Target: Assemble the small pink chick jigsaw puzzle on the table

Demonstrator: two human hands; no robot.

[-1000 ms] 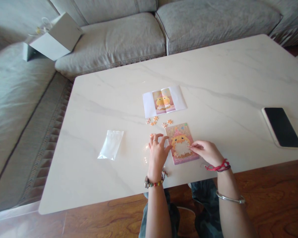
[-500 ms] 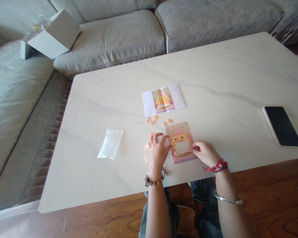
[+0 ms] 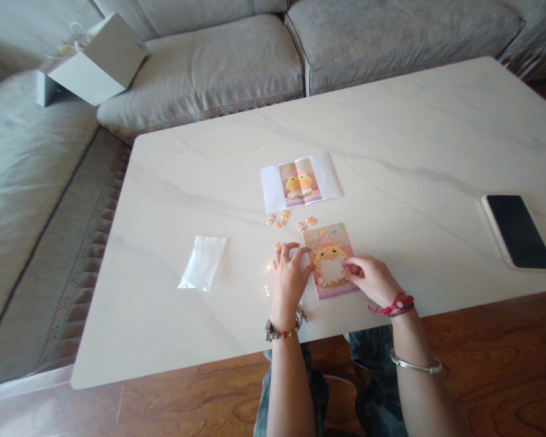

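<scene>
A jigsaw puzzle [image 3: 328,241] with a yellow character lies flat on the table, with a bare white gap [image 3: 332,271] in its middle. My right hand [image 3: 372,278] pinches a small puzzle piece at the gap's right edge; the fingers hide most of it. Spread beside the puzzle's left edge is my left hand [image 3: 291,276], its thumb at the border and its fingers apart. Several loose orange puzzle pieces [image 3: 285,215] are scattered above, and another piece [image 3: 278,246] shows by my left fingertips. Behind them lies a creased reference picture sheet [image 3: 272,188].
A clear plastic bag [image 3: 202,262] lies on the left of the white marbled table [image 3: 173,182]. To the right is a phone [image 3: 519,232]. A grey sofa [image 3: 227,67] runs behind the table, with a white box [image 3: 102,60] on its left part.
My right hand has shifted slightly left and up over the puzzle, its fingertips now further over the gap. My left hand has stayed almost still.
</scene>
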